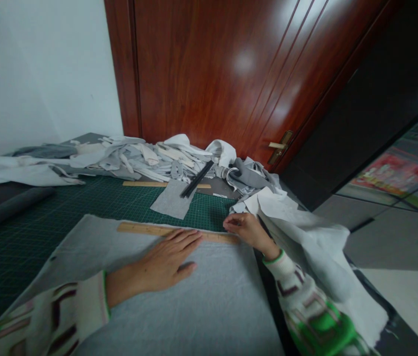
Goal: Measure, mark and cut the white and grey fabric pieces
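Observation:
A wide sheet of grey fabric [201, 301] lies on a dark green cutting mat [64, 207]. Along its far edge lies a wooden ruler [138, 229]. My left hand [164, 259] rests flat on the fabric, fingers stretched out and its fingertips pressing on the ruler. My right hand [244, 228] is at the ruler's right end, fingers curled together as in a pinch; whatever it holds is too small to make out.
A smaller grey fabric piece [171, 200] with a black ruler [197, 179] lies further back, by a second wooden ruler [145, 184]. A heap of grey and white scraps [149, 158] lines the back. White cloth [305, 237] hangs off the right edge. A wooden door [231, 74] stands behind.

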`<state>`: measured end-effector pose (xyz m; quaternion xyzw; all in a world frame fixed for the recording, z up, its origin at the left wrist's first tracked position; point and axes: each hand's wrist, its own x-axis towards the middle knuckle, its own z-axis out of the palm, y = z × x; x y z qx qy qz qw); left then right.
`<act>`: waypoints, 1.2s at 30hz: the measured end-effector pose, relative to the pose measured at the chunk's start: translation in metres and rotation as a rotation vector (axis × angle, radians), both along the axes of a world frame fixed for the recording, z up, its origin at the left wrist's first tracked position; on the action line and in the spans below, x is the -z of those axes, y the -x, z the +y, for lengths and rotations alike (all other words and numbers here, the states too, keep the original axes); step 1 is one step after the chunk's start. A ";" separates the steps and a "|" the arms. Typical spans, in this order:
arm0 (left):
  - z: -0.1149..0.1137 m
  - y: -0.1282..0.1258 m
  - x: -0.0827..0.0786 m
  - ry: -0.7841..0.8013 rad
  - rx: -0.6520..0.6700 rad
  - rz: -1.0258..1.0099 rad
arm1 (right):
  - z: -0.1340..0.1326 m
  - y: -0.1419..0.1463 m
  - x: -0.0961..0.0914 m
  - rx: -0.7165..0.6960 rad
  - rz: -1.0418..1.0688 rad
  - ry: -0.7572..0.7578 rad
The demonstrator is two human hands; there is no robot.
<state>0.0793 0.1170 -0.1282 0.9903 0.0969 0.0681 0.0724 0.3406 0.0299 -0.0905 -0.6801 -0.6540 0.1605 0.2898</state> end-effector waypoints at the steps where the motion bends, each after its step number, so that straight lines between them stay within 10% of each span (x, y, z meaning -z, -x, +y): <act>1: 0.000 0.000 0.000 0.005 -0.006 0.005 | 0.003 0.003 -0.002 -0.025 -0.012 0.001; 36: -0.002 -0.003 0.003 -0.032 -0.014 0.008 | 0.003 0.021 0.018 -0.123 -0.258 -0.073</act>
